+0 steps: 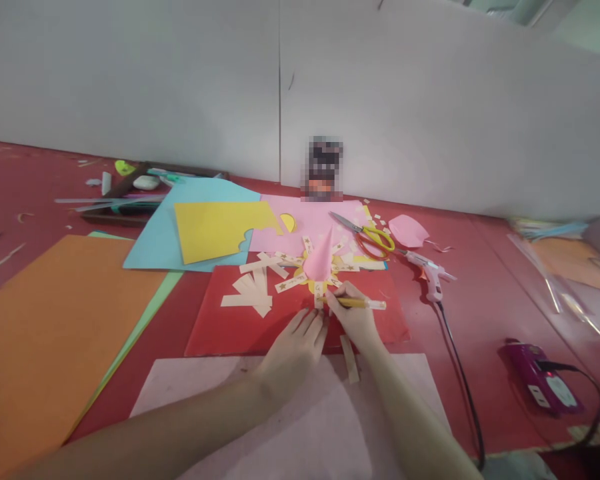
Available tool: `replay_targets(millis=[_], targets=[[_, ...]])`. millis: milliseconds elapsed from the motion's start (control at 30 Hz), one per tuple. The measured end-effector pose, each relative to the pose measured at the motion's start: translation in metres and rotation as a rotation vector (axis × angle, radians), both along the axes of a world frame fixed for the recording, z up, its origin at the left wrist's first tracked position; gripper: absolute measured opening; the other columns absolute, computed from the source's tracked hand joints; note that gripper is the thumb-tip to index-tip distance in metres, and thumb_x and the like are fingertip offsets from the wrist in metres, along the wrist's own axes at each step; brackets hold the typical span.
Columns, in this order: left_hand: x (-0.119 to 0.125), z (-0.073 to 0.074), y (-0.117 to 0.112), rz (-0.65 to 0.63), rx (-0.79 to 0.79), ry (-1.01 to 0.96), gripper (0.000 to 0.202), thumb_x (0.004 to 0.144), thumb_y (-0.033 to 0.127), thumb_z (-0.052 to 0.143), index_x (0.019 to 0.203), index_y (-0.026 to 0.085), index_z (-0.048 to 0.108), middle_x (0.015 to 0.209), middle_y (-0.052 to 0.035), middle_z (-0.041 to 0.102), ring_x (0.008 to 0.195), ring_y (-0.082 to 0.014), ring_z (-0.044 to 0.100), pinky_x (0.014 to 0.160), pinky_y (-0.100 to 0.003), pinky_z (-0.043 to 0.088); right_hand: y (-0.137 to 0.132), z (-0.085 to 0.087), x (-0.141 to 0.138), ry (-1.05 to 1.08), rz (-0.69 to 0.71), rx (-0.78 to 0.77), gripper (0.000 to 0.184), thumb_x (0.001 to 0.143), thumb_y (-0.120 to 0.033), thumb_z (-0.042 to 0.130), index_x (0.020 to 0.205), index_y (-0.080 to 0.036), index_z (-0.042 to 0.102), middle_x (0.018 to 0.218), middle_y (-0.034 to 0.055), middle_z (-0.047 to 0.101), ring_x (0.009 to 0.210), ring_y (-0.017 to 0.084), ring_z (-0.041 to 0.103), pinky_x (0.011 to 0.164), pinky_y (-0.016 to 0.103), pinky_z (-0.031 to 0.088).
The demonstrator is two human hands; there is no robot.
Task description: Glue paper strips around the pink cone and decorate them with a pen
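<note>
My right hand (pixel 355 320) grips a yellow pen (pixel 353 303) with a clear end, its tip on a cream paper strip (pixel 319 291). My left hand (pixel 300 340) lies flat, fingers stretched out, at the near end of that strip. The strip belongs to a ring of strips with stars and writing, set around a pink paper cone (pixel 321 259) on a yellow scalloped base (pixel 310 287). All of this rests on a red board (pixel 215 333). Blank cream strips (pixel 253 297) are piled left of the cone, and another loose strip (pixel 349 360) lies under my right wrist.
Scissors (pixel 375 239) and a pink glue gun (pixel 433 275) lie to the right, its cord running nearby; a purple power box (pixel 543 380) sits farther right. Yellow card (pixel 210 230), blue card (pixel 150 240) and orange card (pixel 55 333) lie left. A wall (pixel 180 87) stands behind.
</note>
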State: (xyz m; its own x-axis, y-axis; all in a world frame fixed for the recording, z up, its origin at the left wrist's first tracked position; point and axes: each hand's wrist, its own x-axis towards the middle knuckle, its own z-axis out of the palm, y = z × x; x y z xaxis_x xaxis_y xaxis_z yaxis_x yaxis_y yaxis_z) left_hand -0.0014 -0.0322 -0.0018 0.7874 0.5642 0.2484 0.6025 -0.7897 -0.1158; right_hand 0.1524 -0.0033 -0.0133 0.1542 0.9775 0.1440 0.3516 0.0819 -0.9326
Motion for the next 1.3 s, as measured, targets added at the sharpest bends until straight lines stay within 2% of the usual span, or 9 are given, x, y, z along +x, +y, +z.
replay_targets(millis=[167, 267, 400, 667, 800, 1033, 1300], targets=[[-0.001, 0.0, 0.0, 0.003, -0.008, -0.018, 0.04, 0.079, 0.0, 0.031, 0.112, 0.004, 0.054, 0.113, -0.0151, 0.06, 0.106, -0.0223, 0.055, 0.096, -0.039, 0.039, -0.003, 0.002, 0.001, 0.057, -0.097, 0.03, 0.025, 0.082, -0.038, 0.052, 0.066, -0.022, 0.042, 0.048, -0.0064, 0.048, 0.043, 0.009, 0.045, 0.046, 0.021, 0.036], [-0.001, 0.0, 0.0, -0.005, 0.015, -0.007, 0.041, 0.078, 0.0, 0.031, 0.112, 0.004, 0.054, 0.112, -0.0141, 0.06, 0.105, -0.0224, 0.056, 0.095, -0.039, 0.039, -0.005, 0.006, -0.001, 0.079, -0.13, 0.06, 0.018, 0.085, -0.038, 0.048, 0.079, -0.021, 0.049, 0.06, -0.0028, 0.059, 0.048, 0.01, 0.049, 0.05, 0.022, 0.04], [-0.001, 0.0, 0.002, -0.019, 0.015, -0.019, 0.039, 0.078, 0.001, 0.033, 0.109, 0.004, 0.056, 0.111, -0.0147, 0.061, 0.104, -0.0234, 0.056, 0.094, -0.039, 0.041, -0.006, 0.008, -0.005, 0.003, -0.089, 0.083, 0.022, 0.087, -0.04, 0.042, 0.092, -0.021, 0.051, 0.075, 0.0022, 0.066, 0.053, 0.012, 0.053, 0.057, 0.024, 0.043], [-0.003, -0.005, 0.005, 0.027, -0.026, -0.002, 0.044, 0.079, 0.001, 0.03, 0.118, 0.001, 0.05, 0.125, -0.0178, 0.052, 0.117, -0.0251, 0.048, 0.098, -0.041, 0.039, -0.005, 0.007, -0.007, -0.178, -0.097, 0.036, 0.024, 0.09, -0.04, 0.034, 0.079, -0.022, 0.046, 0.074, 0.0039, 0.067, 0.049, 0.011, 0.051, 0.049, 0.021, 0.038], [-0.003, -0.004, -0.001, 0.02, -0.037, 0.017, 0.043, 0.078, 0.001, 0.032, 0.117, 0.001, 0.052, 0.122, -0.0179, 0.055, 0.115, -0.0247, 0.05, 0.099, -0.041, 0.038, -0.004, 0.007, -0.007, -0.19, -0.098, 0.028, 0.024, 0.09, -0.04, 0.033, 0.077, -0.023, 0.043, 0.074, 0.0037, 0.068, 0.046, 0.011, 0.051, 0.047, 0.02, 0.037], [0.0, 0.002, -0.018, 0.079, 0.002, 0.059, 0.043, 0.079, 0.001, 0.031, 0.116, 0.0, 0.052, 0.118, -0.0186, 0.057, 0.109, -0.0248, 0.054, 0.096, -0.039, 0.041, -0.004, 0.005, -0.005, -0.211, -0.079, 0.024, 0.024, 0.091, -0.039, 0.032, 0.079, -0.022, 0.045, 0.074, 0.004, 0.068, 0.048, 0.011, 0.053, 0.049, 0.021, 0.036], [-0.001, -0.002, -0.016, 0.03, 0.02, 0.017, 0.041, 0.08, 0.0, 0.029, 0.114, -0.002, 0.053, 0.112, -0.0203, 0.06, 0.104, -0.0247, 0.057, 0.092, -0.038, 0.043, -0.004, 0.006, -0.005, -0.228, -0.067, 0.034, 0.021, 0.09, -0.036, 0.032, 0.082, -0.022, 0.047, 0.075, 0.0042, 0.068, 0.052, 0.013, 0.055, 0.052, 0.023, 0.038]])
